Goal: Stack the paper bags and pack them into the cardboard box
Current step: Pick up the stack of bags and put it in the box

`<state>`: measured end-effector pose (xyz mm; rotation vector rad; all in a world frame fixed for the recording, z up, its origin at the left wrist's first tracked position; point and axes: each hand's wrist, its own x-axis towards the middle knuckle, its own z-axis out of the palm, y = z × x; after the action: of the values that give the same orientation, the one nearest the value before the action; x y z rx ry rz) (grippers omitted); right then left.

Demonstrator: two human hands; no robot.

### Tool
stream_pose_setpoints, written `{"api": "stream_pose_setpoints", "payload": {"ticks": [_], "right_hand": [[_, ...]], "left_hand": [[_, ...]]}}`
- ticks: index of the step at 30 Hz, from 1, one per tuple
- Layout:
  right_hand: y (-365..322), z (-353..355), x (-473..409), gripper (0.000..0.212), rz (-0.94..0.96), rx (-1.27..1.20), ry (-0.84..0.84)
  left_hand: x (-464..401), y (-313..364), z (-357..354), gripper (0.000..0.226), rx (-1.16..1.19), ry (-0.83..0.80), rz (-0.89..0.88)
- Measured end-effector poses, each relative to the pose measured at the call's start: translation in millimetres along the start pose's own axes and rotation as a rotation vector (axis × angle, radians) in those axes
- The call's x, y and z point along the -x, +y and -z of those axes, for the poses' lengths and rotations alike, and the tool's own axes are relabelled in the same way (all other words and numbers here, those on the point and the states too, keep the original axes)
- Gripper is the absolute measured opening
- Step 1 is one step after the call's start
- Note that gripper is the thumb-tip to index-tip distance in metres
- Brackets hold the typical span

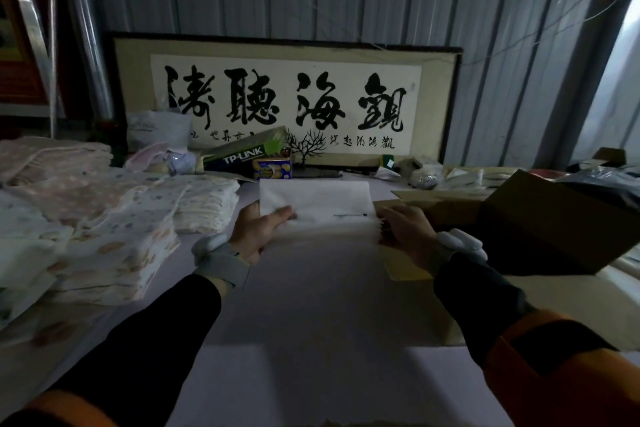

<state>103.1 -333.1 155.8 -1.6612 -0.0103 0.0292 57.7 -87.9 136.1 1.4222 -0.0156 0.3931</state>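
A stack of white paper bags is held upright above the table's middle. My left hand grips its left lower edge, thumb on the front face. My right hand presses against the stack's right edge, fingers curled on it. The open cardboard box stands just right of my right hand, its dark flap raised toward me. More patterned paper bags lie in piles at the left.
A framed calligraphy panel leans on the corrugated wall behind. A green TP-LINK carton, a blue tin and a small black tree ornament sit at the table's back. Loose packets lie far right.
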Motion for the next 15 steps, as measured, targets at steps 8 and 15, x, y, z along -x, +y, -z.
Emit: {"api": "stream_pose_setpoints", "payload": {"ticks": [8,15], "right_hand": [[1,13,-31,0.019,0.022,0.111,0.108],[14,43,-45,0.044,-0.047,0.867,0.243]], "left_hand": [[-23,2,-20,0.012,-0.066,0.044,0.034],[-31,-6,-27,0.011,-0.018,0.032,0.066]]}}
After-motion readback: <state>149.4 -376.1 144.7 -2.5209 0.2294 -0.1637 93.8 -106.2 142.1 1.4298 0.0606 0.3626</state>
